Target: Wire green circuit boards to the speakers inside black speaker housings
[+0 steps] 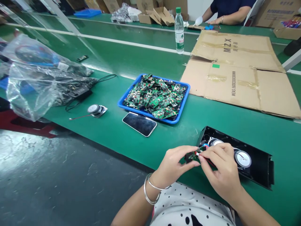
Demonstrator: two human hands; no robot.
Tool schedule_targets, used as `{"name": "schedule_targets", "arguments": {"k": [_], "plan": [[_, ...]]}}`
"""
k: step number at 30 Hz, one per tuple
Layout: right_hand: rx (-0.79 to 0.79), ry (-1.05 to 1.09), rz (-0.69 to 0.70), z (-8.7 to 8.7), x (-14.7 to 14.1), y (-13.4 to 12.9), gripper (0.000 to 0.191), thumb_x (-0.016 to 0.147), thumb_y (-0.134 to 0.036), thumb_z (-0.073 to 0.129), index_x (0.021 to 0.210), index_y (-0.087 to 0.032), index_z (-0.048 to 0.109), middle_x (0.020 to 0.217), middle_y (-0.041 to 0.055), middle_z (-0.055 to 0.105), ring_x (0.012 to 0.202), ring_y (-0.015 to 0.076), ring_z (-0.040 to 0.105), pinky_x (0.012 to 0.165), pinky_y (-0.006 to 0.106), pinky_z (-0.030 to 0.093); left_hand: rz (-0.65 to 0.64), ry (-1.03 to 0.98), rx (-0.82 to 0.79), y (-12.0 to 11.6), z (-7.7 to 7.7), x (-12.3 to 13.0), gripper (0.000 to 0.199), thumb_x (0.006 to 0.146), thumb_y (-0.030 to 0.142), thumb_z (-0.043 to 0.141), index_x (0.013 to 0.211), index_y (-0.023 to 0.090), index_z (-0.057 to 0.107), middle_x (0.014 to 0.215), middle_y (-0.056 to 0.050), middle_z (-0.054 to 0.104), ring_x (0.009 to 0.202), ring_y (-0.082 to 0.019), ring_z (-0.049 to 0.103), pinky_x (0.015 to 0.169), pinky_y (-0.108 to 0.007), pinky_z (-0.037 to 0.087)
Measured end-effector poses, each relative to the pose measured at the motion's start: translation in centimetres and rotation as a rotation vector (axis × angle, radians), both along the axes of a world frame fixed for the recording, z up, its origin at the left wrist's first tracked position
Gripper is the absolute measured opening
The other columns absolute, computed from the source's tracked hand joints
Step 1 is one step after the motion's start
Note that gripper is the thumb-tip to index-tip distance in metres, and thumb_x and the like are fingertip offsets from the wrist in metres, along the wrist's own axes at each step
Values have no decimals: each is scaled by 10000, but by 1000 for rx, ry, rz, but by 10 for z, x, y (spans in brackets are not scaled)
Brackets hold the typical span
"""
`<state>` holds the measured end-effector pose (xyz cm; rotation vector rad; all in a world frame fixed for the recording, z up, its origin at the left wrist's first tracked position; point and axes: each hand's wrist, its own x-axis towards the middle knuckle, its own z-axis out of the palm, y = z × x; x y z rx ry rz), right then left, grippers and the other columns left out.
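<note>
Between thumb and fingers, my left hand (170, 164) grips a small green circuit board (191, 156) by its edges. My right hand (221, 166) pinches a small white plug (197, 153) against that board; whether it is seated I cannot tell. Beneath and beyond my right hand lies a black speaker housing (257, 161) with two round speakers in it, one (242, 159) in plain sight and the other partly behind my fingers. Red wire shows under my right fingers.
A blue tray (121, 102) heaped with circuit boards stands mid-table, with a phone (139, 124) before it. Leftward are a loose speaker (97, 110) and a plastic bag (30, 91) of parts. Flattened cardboard (244, 72) and a water bottle (179, 31) lie farther back; a person (231, 14) sits opposite.
</note>
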<state>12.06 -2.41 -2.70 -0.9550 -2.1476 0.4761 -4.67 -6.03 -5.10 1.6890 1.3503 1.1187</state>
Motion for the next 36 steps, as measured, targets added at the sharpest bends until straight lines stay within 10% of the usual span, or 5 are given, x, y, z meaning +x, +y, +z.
{"name": "schedule_targets", "arguments": {"k": [24,32,36], "plan": [[-322,-114,233,13,10,8,187,833,-54,450,682,-163,464,696,18,489,714,169,415,611,299,348,-254,345,-15,-3,17,2,402,819,379,626,1168,185,584,1086,-106,692,934,-238,678,820,-323,540],[-248,-136,182,10,25,1,125,906,-152,483,838,-177,585,809,43,574,799,196,465,708,359,421,-258,245,-90,2,24,-3,389,785,358,676,1130,192,611,1065,-89,702,938,-216,671,823,-296,526],[-143,-39,-56,18,70,-2,85,910,-201,520,970,-206,580,906,43,598,870,192,529,754,332,464,-222,204,-316,3,29,-12,331,730,383,726,1024,240,675,911,-30,728,738,-171,649,631,-239,506]]}}
